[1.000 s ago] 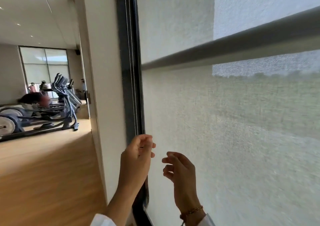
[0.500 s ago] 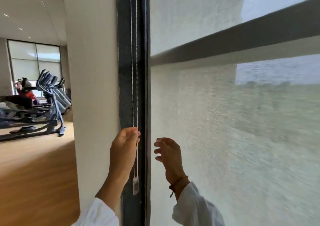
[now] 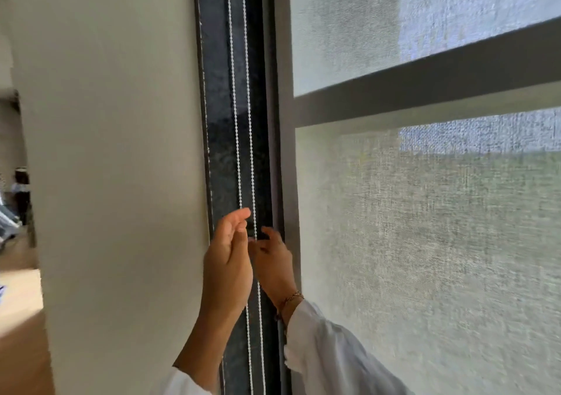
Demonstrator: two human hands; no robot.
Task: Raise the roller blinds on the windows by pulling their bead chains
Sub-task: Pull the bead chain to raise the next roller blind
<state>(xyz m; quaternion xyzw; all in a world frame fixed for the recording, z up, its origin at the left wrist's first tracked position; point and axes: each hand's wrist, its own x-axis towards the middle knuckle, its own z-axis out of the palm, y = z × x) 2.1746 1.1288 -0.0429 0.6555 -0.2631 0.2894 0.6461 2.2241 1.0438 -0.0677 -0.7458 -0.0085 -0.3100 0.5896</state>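
Observation:
The bead chain hangs as two white strands, left strand [image 3: 234, 121] and right strand [image 3: 249, 121], in front of the dark vertical window frame [image 3: 217, 121]. My left hand [image 3: 227, 270] is raised with its fingertips closed on the left strand, which vanishes behind them. Just to the right, my right hand [image 3: 274, 262] has thumb and forefinger at the right strand; whether they grip it is unclear. The pale woven roller blind [image 3: 425, 258] hangs down over the window to the right.
A white wall pillar [image 3: 115, 167] stands just left of the frame. A horizontal window bar [image 3: 425, 85] shows behind the blind. Far left, a person [image 3: 21, 188] stands in a room with a wooden floor [image 3: 18, 318].
My right hand has moved left from in front of the blind to the right strand. My left hand has stayed on the left strand. The view has shifted closer to the chain.

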